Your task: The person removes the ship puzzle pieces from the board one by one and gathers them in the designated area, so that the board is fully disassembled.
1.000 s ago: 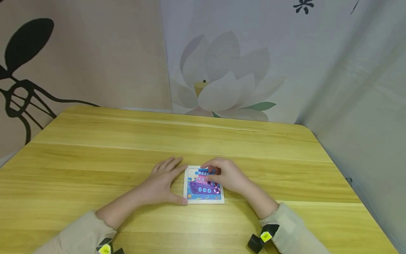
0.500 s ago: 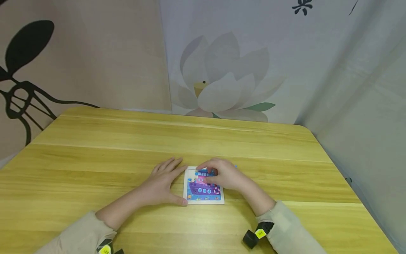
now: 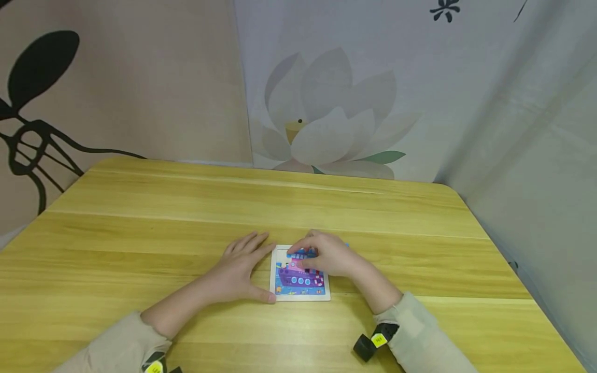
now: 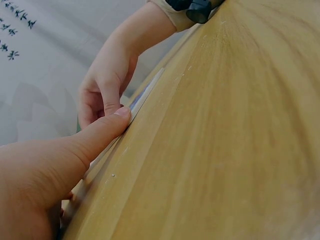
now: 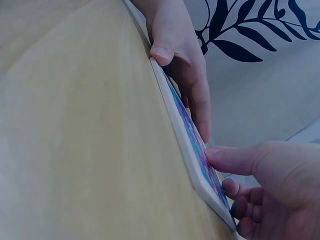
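Note:
A square jigsaw puzzle (image 3: 300, 281) with a white frame lies flat on the wooden table in the head view. Its picture is a purple and pink ship on blue water; the tray's upper left corner shows bare white. My left hand (image 3: 235, 272) is spread beside it, thumb and forefinger touching the frame's left corners. Over the upper part, my right hand (image 3: 331, 255) bends its thumb and forefinger onto a blue and pink puzzle piece (image 3: 296, 263), apparently pinching it. That hand hides the puzzle's upper right. The right wrist view shows the right thumb (image 5: 232, 159) on the picture's surface.
A small bit of blue (image 3: 347, 244) shows just beyond the right hand; what it belongs to is hidden. The wooden table (image 3: 186, 197) reaches back to a printed curtain (image 3: 186, 77). Black wrist devices (image 3: 365, 347) sit by the sleeves.
My right hand has shifted slightly left across the puzzle, its forefinger coming down toward the upper left piece. The blue bit beyond it has come into view. My left hand has stayed put.

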A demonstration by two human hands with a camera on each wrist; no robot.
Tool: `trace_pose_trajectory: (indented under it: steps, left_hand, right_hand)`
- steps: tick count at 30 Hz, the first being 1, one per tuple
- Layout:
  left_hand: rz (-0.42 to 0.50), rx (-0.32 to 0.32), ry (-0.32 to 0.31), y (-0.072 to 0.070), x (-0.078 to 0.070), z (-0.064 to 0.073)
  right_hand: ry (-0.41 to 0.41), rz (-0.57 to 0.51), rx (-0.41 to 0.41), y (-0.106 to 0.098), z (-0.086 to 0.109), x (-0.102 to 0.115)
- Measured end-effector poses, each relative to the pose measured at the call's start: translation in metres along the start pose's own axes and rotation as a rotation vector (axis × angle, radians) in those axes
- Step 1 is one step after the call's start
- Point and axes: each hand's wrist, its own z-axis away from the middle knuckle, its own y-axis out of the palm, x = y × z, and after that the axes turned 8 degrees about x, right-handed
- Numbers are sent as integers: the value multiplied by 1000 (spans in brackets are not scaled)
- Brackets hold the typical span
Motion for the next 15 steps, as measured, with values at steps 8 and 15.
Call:
trace_pose_trajectory:
  steps: [8,15]
  left_hand:
    - [3,-4,9,0,0,0]
    - [1,-2,2,0,0,0]
  right_hand:
    - [34,-48,-2,2,0,4]
    - [60,-74,-3,3,0,8]
